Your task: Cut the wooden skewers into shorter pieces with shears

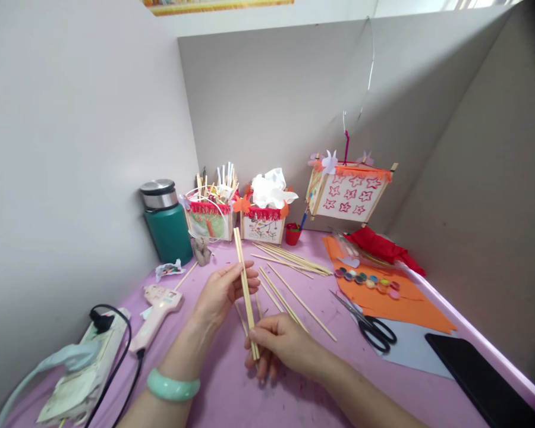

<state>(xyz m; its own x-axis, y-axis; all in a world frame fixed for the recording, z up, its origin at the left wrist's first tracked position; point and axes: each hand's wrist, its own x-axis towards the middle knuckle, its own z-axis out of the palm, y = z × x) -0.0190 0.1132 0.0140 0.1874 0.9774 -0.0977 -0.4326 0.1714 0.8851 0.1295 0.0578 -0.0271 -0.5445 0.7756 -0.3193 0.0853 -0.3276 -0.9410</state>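
Two thin wooden sticks (246, 297) lie side by side, held upright at a slight tilt above the table. My left hand (223, 288) pinches them around the middle, thumb in front, fingers behind. Lower down, my right hand (279, 345) grips their bottom end between thumb and fingers. Beneath and behind my hands, several loose wooden sticks (301, 296) are spread on the purple tabletop (223, 389). A larger bunch of sticks (294, 258) rests farther back. To the left of my left hand lies a pink hot glue gun (160, 312).
Black-handled scissors (370, 327), orange paper (410, 303), paint pots (368, 279) and a black phone-like slab (477, 377) lie on the right. At the left are a power strip (84, 368) and a teal bottle (167, 232). Decorated boxes (263, 229) and a hanging lantern (352, 193) are at the back.
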